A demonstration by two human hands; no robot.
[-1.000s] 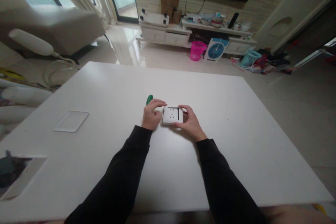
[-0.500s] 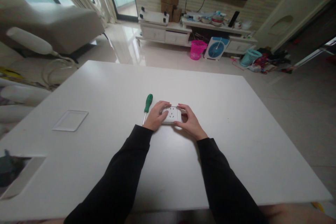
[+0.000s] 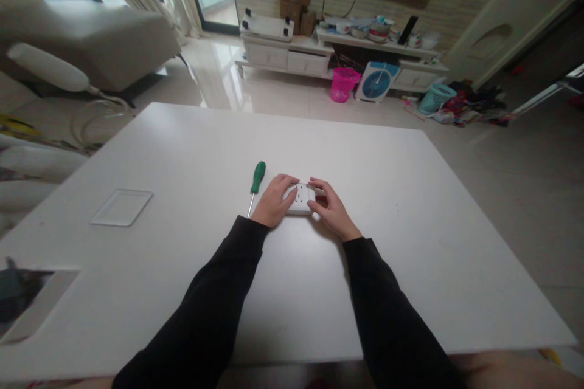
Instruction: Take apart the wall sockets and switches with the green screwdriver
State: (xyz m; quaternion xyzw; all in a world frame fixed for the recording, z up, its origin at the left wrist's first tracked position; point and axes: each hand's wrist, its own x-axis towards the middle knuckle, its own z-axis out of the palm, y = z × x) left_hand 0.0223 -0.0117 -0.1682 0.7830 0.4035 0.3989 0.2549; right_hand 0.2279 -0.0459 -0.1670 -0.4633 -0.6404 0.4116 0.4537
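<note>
Centrally on the smooth white table (image 3: 401, 267) is a white socket (image 3: 303, 196), a squarish block with softly rounded edges, its pale, plastic-looking face pierced by small dark slots. The left hand (image 3: 274, 202) holds it from the left, fingers bent over the far edge and thumb laid on the face; the right hand (image 3: 334, 213) grips the right side in a curved pinch, thumb at the near corner and fingertips at the far one. A bit of dark red (image 3: 321, 199) shows within that curve, too small to identify. Both wrists run into black sleeves (image 3: 214, 282) of matte, softly creased cloth. Just beyond the left hand lies a screwdriver (image 3: 258, 177), with a rounded green handle and a thin metal shaft whose lower end is hidden by the wrist. Well apart to the left, a flat square panel (image 3: 122, 208) with a thin raised rim rests on the tabletop. Nearer the left edge, a straight-sided recess (image 3: 48, 313) contains something dark and blurred. Farther out, glossy floor tiles (image 3: 283, 90) lead to a lattice-sided pink basket (image 3: 342, 86) and a boxy blue-and-white fan (image 3: 376, 82).
</note>
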